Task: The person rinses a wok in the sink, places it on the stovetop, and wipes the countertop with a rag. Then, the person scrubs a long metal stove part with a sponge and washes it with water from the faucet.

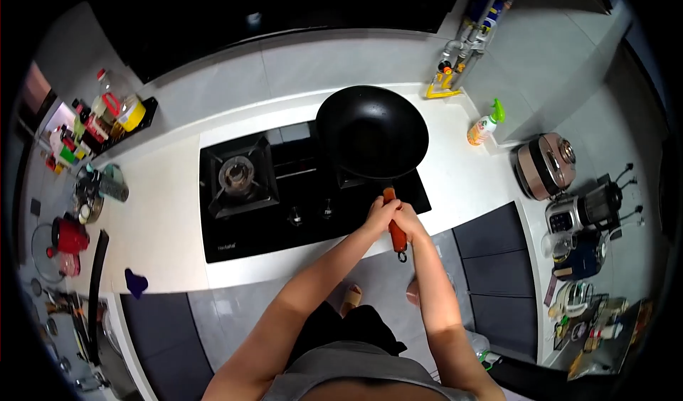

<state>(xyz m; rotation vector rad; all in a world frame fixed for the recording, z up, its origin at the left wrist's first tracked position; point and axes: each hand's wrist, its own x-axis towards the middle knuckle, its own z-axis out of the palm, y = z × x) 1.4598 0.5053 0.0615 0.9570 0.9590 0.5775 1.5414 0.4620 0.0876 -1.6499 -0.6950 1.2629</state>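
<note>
A black wok (371, 134) sits over the right burner of the black gas stove (249, 239), its inside dark with nothing visible in it. Its reddish-brown handle (398, 239) points toward me, past the front edge of the stove. My left hand (380, 212) wraps the handle near the wok end. Close beside it, my right hand (408, 220) grips the same handle from the right, and the two hands touch. Most of the right burner is hidden under the wok. The left burner (236, 177) is bare.
A spray bottle (485, 125) with a green top stands on the white counter (455, 177) at right. Beyond it are a rice cooker (546, 165) and a blender (587, 207). Oil and sauce bottles fill a shelf (135, 132) at left. A purple cloth (136, 281) lies at the counter's front edge.
</note>
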